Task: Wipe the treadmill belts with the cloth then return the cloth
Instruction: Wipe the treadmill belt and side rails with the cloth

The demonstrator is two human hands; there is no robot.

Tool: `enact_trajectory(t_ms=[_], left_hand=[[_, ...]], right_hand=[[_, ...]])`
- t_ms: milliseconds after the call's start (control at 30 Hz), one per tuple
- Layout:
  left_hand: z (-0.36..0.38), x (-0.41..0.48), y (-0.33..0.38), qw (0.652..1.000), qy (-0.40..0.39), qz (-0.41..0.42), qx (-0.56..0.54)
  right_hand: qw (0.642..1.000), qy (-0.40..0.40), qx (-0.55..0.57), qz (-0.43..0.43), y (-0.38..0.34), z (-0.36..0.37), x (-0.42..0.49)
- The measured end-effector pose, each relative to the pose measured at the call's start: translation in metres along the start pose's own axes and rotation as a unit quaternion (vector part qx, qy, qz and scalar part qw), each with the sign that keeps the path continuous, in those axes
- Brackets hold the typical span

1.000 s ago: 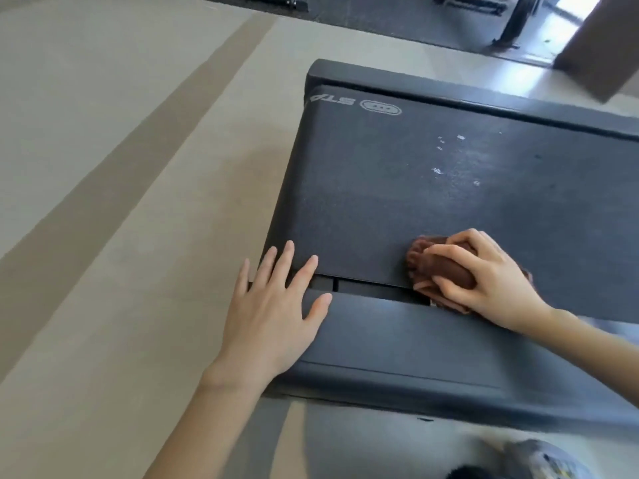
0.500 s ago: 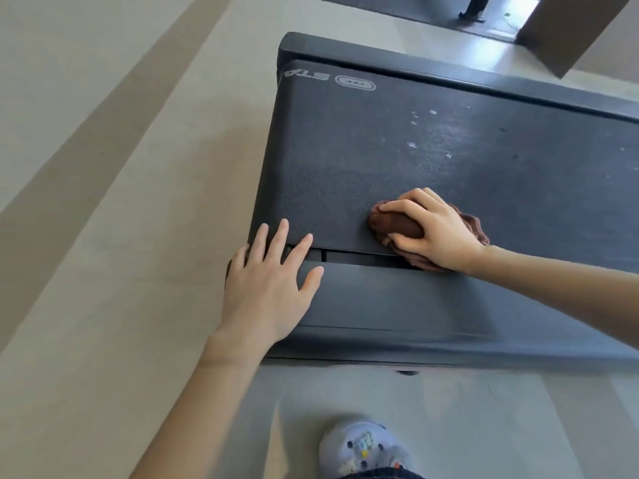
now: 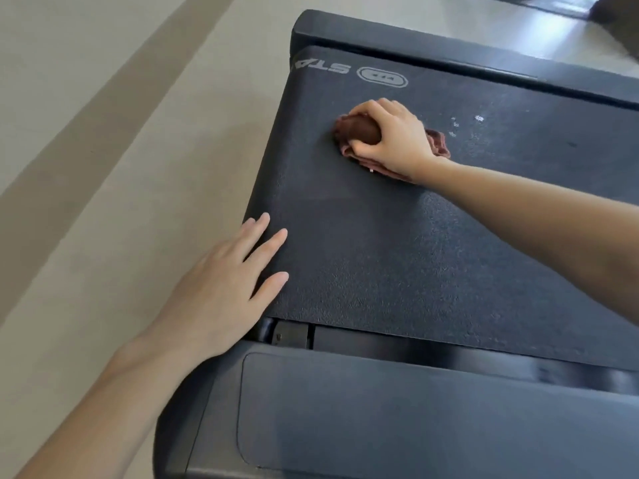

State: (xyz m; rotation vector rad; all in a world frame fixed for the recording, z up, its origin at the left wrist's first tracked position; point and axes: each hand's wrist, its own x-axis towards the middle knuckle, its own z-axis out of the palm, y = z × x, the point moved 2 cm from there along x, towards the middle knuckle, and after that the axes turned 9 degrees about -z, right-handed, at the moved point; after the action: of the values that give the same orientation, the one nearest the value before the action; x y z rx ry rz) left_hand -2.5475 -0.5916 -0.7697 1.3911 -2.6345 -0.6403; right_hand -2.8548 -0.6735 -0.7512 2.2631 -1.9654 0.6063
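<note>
1. Head view gives me the right hand [image 3: 390, 136] closed round a bunched brown cloth [image 3: 359, 131], pressing it flat on the treadmill belt [image 3: 397, 243] at the far left part, just near of the printed logo [image 3: 382, 79]. My left hand [image 3: 221, 288] lies open and empty, palm down, on the belt's near left edge, fingers spread.

2. White specks [image 3: 463, 124] sit on the belt just right of the cloth, apart from it. If I keep working the left side, I judge they will be missed, and that patch will stay dirty.

3. Part of the cloth trails out from under my wrist on the right. I think a fast stroke could let it unroll or slip out of my fist, so I would be wiping with my knuckles rather than fabric.

4. My left fingers lie close to the gap where the belt meets the near end cover [image 3: 397, 420]. If the belt shifts under my pushing, I reckon they could be dragged toward that gap.

5. Leaning weight on the left hand while reaching far risks a slide on the textured surface.

6. I cannot see any place for returning the cloth from here, so that step is still open.
</note>
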Motion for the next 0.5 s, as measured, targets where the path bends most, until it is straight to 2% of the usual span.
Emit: enact_trajectory(t_ms=[200, 367, 433, 500], left_hand=[[-0.003, -0.006, 0.0, 1.0, -0.002, 0.01, 0.021], [-0.017, 0.013, -0.005, 0.993, -0.026, 0.064, 0.095], [-0.024, 0.036, -0.008, 0.988, -0.037, 0.097, 0.11], [-0.029, 0.064, -0.012, 0.985, -0.036, 0.128, 0.113]], right_hand=[[1.0, 0.024, 0.014, 0.01, -0.006, -0.003, -0.018], [0.987, 0.039, 0.05, -0.146, -0.072, -0.019, -0.117], [0.978, 0.032, 0.054, -0.198, -0.079, -0.022, -0.131], [0.976, 0.011, 0.063, -0.209, -0.074, -0.019, -0.117]])
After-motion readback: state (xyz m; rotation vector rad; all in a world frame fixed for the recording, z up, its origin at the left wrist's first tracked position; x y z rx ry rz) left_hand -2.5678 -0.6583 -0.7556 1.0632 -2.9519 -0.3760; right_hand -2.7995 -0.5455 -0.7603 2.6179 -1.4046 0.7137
